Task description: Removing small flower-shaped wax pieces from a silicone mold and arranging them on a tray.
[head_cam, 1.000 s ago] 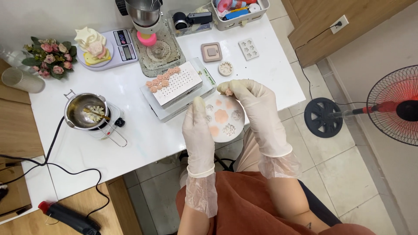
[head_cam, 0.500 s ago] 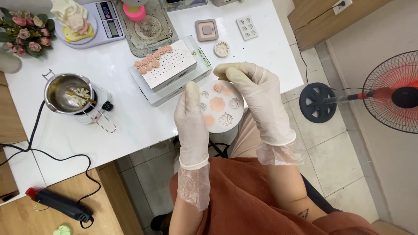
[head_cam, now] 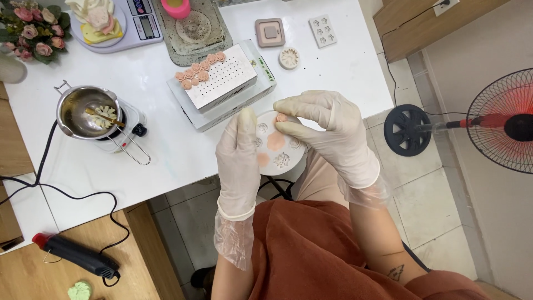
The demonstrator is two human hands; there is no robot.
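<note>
Both my hands wear thin white gloves. My left hand (head_cam: pixel 240 158) grips the left edge of a round white flower mould (head_cam: pixel 278 145) held just past the table's near edge. Some of its cavities hold pink casts and others are bare. My right hand (head_cam: pixel 325 125) lies over the mould's upper right, and its fingertips pinch a small pink flower piece (head_cam: pixel 281 117) at the mould's top.
A white perforated block (head_cam: pixel 222 76) with a row of pink flowers sits on the white table (head_cam: pixel 166 150) just beyond. A metal melting pot (head_cam: pixel 91 114) on a small heater stands left. A scale, moulds and a bouquet lie farther back. A fan (head_cam: pixel 499 119) stands on the floor at right.
My hands and the mould hold much the same pose, with the right fingertips now pinching a pink piece at the mould's top. The view has shifted slightly.
</note>
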